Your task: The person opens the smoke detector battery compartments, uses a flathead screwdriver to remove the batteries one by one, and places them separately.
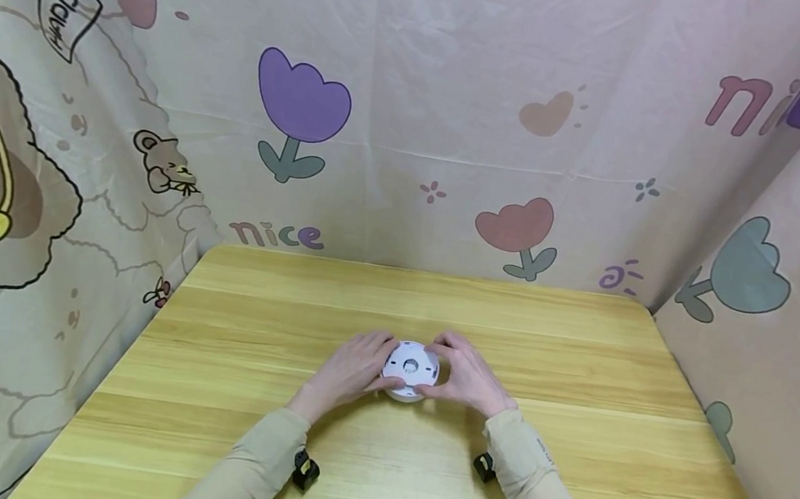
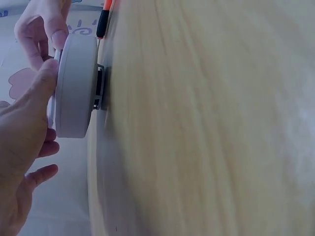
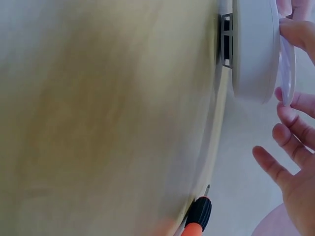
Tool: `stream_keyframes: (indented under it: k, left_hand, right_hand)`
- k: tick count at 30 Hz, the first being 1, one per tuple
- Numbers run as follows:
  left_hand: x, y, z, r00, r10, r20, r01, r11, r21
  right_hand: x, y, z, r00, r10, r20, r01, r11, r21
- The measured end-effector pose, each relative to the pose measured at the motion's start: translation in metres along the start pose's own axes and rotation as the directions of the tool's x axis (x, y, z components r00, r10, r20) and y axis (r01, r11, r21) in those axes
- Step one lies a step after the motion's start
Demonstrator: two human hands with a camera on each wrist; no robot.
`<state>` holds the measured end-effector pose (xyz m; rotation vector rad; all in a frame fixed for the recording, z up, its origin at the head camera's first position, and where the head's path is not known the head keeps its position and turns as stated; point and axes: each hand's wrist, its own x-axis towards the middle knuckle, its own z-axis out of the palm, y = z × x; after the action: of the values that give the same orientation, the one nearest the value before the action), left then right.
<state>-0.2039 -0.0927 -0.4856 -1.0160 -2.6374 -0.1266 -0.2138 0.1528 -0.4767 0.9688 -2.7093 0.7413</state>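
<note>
White and disc-shaped, a round device (image 2: 76,88) sits near the middle of the counter (image 1: 565,359), its flat side up, and the left wrist view shows a black slotted part (image 2: 100,87) on its underside, towards the wood. On top lies a thin white plate (image 1: 397,366) with small dark slots and a round opening at its centre; in the right wrist view a narrow wedge-shaped gap parts one side of the plate from the body. The left hand (image 1: 356,362) comes in at a slant from the near left, its thumb bent over the near edge and its other fingers curved round the far left edge, gripping the device. The right hand (image 1: 469,374) mirrors it from the near right, thumb and index finger set about as wide as the plate's side and pinching its rim, the remaining fingers loosely spread. Both forearms angle inwards in beige sleeves (image 1: 262,444), with a small black mount (image 1: 305,471) at each wrist. A screwdriver (image 3: 199,216) with an orange and black handle lies on the counter, near the right hand in the wrist views. Behind the counter hangs a pale curtain (image 1: 415,119) printed with tulips, hearts and lettering.
</note>
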Motion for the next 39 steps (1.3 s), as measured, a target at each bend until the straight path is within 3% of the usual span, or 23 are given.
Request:
stream_keyframes:
  k: [4, 8, 11, 15, 18, 27, 39]
  left_hand:
    - [-0.001, -0.001, 0.000, 0.997, -0.057, 0.055, 0.064, 0.991, -0.119]
    - [-0.003, -0.001, 0.000, 0.987, -0.115, 0.109, 0.139, 0.959, -0.248]
    - [-0.003, 0.000, 0.000, 0.971, -0.166, 0.170, 0.219, 0.904, -0.368]
    - [-0.005, 0.001, 0.000, 0.937, -0.224, 0.267, 0.331, 0.812, -0.480]
    - [-0.006, 0.002, 0.000, 0.926, -0.232, 0.298, 0.360, 0.779, -0.513]
    - [-0.010, 0.001, 0.003, 0.929, -0.236, 0.284, 0.356, 0.780, -0.514]
    - [-0.012, -0.001, 0.006, 0.927, -0.250, 0.279, 0.364, 0.780, -0.509]
  right_hand:
    - [-0.001, 0.001, 0.000, 1.000, 0.012, -0.009, -0.012, 1.000, 0.003]
    - [-0.004, 0.003, -0.001, 0.999, 0.053, -0.013, -0.052, 0.998, 0.030]
    - [-0.007, 0.006, -0.004, 0.996, 0.082, -0.034, -0.080, 0.995, 0.051]
    - [-0.011, 0.014, -0.009, 0.990, 0.117, -0.079, -0.113, 0.992, 0.061]
    - [-0.017, 0.023, -0.015, 0.980, 0.166, -0.111, -0.157, 0.984, 0.082]
    - [-0.038, 0.058, -0.038, 0.943, 0.293, -0.155, -0.279, 0.954, 0.106]
    - [-0.064, 0.113, -0.066, 0.893, 0.437, -0.113, -0.434, 0.900, 0.047]
